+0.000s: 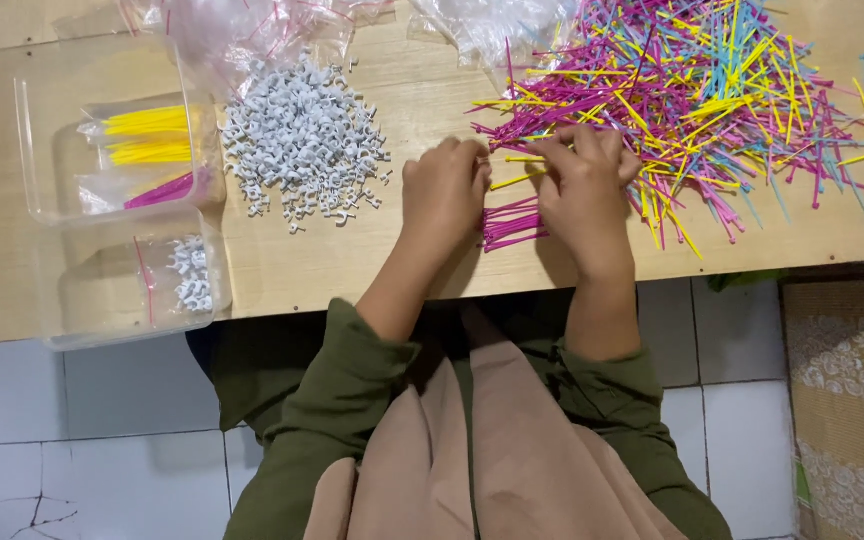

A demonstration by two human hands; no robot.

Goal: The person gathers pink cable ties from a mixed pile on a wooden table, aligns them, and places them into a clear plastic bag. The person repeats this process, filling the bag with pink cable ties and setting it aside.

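Your left hand [444,190] and right hand [584,185] fingers pinch the pink tie bundle [510,222]; ease off and it could fan toward the loose pile [722,110] at two o'clock.

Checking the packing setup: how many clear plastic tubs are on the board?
2. One tub at the board's left holds bagged yellow and pink ties; the second tub, nearer the person, holds a bag of white clips. Nothing else tub-like shows.

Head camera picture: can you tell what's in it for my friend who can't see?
Two hands, left hand and right hand, gather a bundle of pink cable ties on a wooden table. A big heap of pink, yellow and blue ties lies right, a pile of white clips left, beside a clear plastic tray.
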